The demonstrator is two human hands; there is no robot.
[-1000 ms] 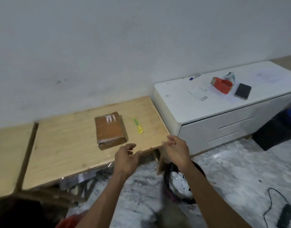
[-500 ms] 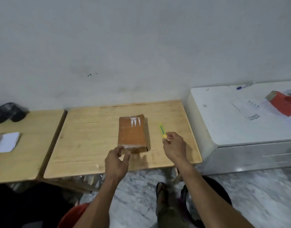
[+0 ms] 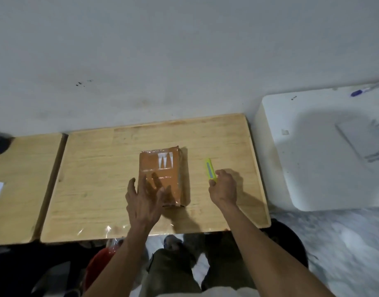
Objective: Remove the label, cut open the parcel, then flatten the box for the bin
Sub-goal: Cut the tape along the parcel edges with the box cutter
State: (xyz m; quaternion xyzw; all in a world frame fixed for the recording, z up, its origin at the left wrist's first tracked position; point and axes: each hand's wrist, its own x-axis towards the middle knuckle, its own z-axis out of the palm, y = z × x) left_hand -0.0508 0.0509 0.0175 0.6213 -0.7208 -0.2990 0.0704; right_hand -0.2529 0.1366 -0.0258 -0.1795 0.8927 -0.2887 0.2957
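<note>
The brown taped parcel [image 3: 161, 174] lies flat at the centre of the frame on the wooden table [image 3: 98, 179], a white label [image 3: 165, 160] at its far end. The left hand [image 3: 144, 202] spreads straight fingers over the parcel's near left corner. Just right of the parcel, the right hand [image 3: 224, 188] curls its fingers round the near end of a yellow utility knife [image 3: 210, 168]. A white cabinet [image 3: 313, 157] fills the right of the frame
</note>
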